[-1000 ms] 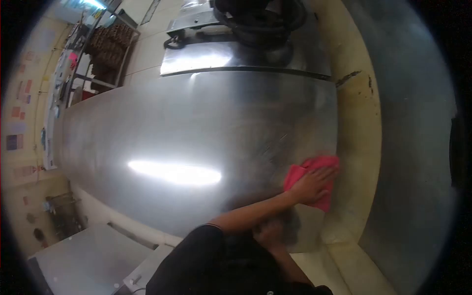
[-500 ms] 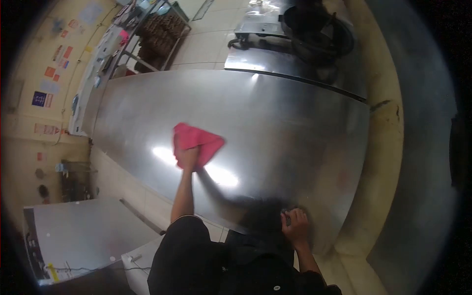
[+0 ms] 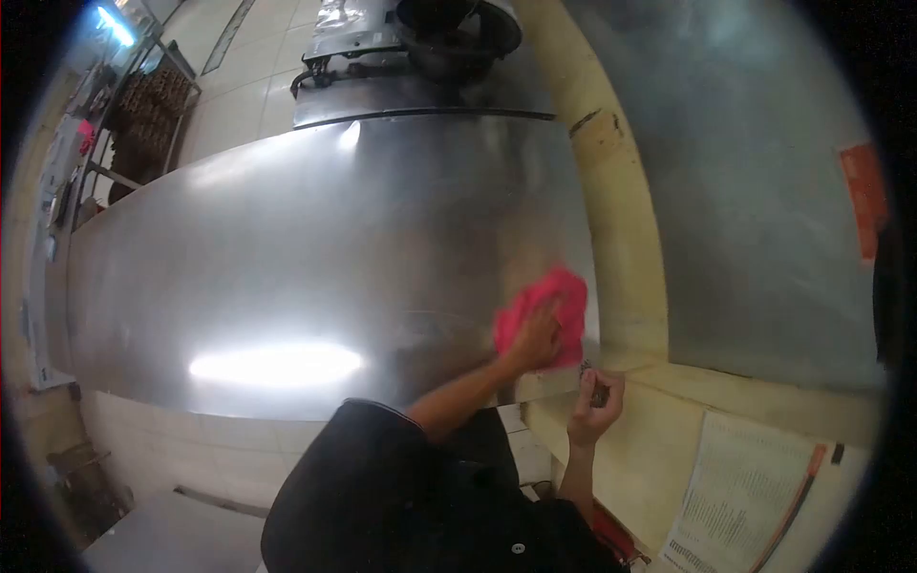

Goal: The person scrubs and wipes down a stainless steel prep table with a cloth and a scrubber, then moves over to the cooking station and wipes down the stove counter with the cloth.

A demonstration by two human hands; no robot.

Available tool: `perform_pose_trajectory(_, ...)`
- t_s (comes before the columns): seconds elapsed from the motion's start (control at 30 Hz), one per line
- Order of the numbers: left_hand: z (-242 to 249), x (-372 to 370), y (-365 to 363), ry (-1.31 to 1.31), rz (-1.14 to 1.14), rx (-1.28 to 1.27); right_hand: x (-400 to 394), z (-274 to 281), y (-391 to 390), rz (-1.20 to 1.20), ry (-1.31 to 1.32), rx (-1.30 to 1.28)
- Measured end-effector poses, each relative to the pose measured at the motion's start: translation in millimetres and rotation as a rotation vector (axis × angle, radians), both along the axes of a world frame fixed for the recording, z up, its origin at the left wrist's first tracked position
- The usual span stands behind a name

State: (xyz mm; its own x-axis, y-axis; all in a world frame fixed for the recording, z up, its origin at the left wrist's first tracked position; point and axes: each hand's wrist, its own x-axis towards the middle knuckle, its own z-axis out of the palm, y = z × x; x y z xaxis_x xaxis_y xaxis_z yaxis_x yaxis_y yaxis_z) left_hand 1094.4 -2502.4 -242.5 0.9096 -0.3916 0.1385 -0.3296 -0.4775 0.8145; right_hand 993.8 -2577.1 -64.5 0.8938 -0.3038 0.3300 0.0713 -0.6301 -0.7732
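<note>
My left hand (image 3: pixel 537 339) presses a crumpled pink cloth (image 3: pixel 570 306) onto the steel table (image 3: pixel 315 239), close to its right end. The left forearm reaches across in front of my body. Just off the table's near right corner, my right hand (image 3: pixel 597 411) is raised with fingers closed around a small dark thing (image 3: pixel 600 392). Most of that thing is hidden by the fingers, so its kind cannot be made out.
A yellowish wall (image 3: pixel 621 220) borders the table on the right, with a printed sheet (image 3: pixel 735 487) on it. Beyond the far edge stands a steel stove unit with a black wok (image 3: pixel 458 43). A rack (image 3: pixel 148 119) holding brown stacked items stands at far left.
My left hand has swept the pink cloth from the table's left-middle to its right end. My right hand has lifted away from the near edge. The view has turned right.
</note>
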Motion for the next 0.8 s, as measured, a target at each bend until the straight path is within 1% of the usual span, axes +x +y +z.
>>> perform_pose_trajectory(0.03,-6,-29,-23,-0.176,-0.094,0.112,-4,9,-1,-0.049,-0.020,0.052)
perform_pose_trajectory(0.07,10,-49,-20,-0.137,-0.179,0.002,-8,12,-3,-0.059,-0.040,0.038)
perform_pose_trajectory(0.1,17,-67,-9,-0.087,-0.264,-0.104,-17,10,-4,-0.110,-0.037,0.092)
perform_pose_trajectory(0.13,13,-79,11,-0.093,-0.272,-0.106,-31,0,-1,-0.161,-0.034,0.154)
perform_pose_trajectory(0.17,8,-92,33,-0.098,-0.321,-0.066,-41,-8,2,-0.166,-0.030,0.157)
perform_pose_trajectory(0.2,2,-105,59,-0.096,-0.368,-0.025,-49,-15,3,-0.192,0.027,0.101)
perform_pose_trajectory(0.23,-9,-109,96,-0.073,-0.330,-0.113,-52,-22,4,-0.215,0.082,0.045)
perform_pose_trajectory(0.27,-22,-108,140,-0.051,-0.294,-0.195,-55,-36,3,-0.215,0.092,0.056)
perform_pose_trajectory(0.3,-12,-107,188,-0.025,-0.185,0.027,-58,-52,2,-0.186,0.114,0.081)
perform_pose_trajectory(0.33,12,-110,236,0.007,-0.081,0.248,-69,-63,6,-0.161,0.144,0.103)
perform_pose_trajectory(0.37,33,-113,276,0.054,0.129,0.331,-76,-67,12,-0.167,0.166,0.114)
perform_pose_trajectory(0.4,18,-119,316,0.030,0.310,0.450,-73,-70,19,-0.114,0.173,0.111)
perform_pose_trajectory(0.43,12,-128,360,-0.029,0.472,0.458,-70,-70,24,-0.056,0.178,0.108)
perform_pose_trajectory(0.47,15,-134,399,-0.057,0.606,0.561,-67,-65,32,-0.035,0.206,0.090)
perform_pose_trajectory(0.5,-28,-150,468,-0.163,0.662,0.720,-66,-65,36,-0.026,0.205,0.101)
perform_pose_trajectory(0.57,-33,-166,507,-0.175,0.821,0.930,-66,-66,36,0.089,0.163,0.095)
perform_pose_trajectory(0.63,-30,-171,507,-0.193,0.970,1.011,-68,-70,24,0.102,0.156,0.101)
perform_pose_trajectory(0.67,-43,-167,500,-0.205,0.967,1.017,-72,-72,17,0.113,0.159,0.098)
perform_pose_trajectory(0.73,-98,-152,478,0.164,1.268,1.527,-82,-85,-9,0.095,0.158,0.148)
perform_pose_trajectory(0.77,-122,-140,445,0.116,1.282,1.798,-83,-91,-23,0.082,0.160,0.188)
perform_pose_trajectory(0.8,-151,-134,398,0.016,1.189,1.977,-81,-89,-37,0.086,0.154,0.198)
